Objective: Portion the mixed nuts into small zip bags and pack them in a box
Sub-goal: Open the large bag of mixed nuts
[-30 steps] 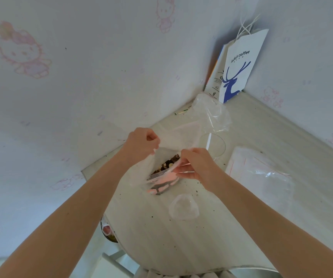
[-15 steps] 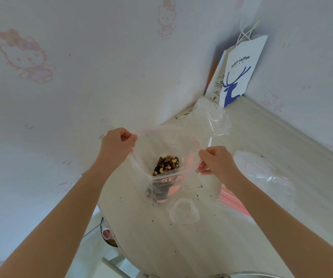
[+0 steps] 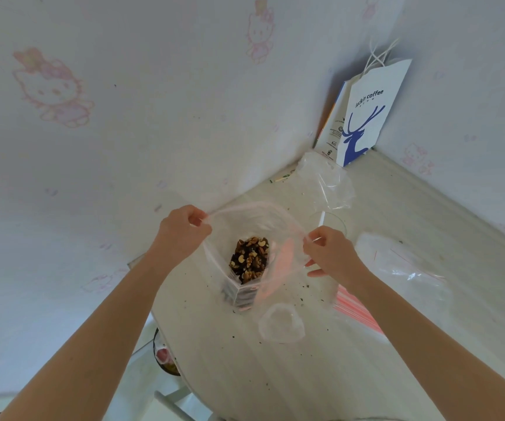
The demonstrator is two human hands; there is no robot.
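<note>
Pale table (image 3: 245,375) carries nut bag (image 3: 249,262), zip bags (image 3: 403,262), paper bag (image 3: 366,117).

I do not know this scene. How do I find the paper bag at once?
Look to the far corner of the table, where two walls meet. The paper bag stands upright there, behind a crumpled clear plastic bag. Only it is opaque white, with a blue deer and "luckin coffee" printed on it.

Clear zip bag (image 3: 278,238) (mouth open), mixed nuts (image 3: 249,259) apparently inside

Glossy clear plastic zip bag (image 3: 278,238); matt pale wood-grain table (image 3: 245,360); paper bag (image 3: 366,117).
</note>
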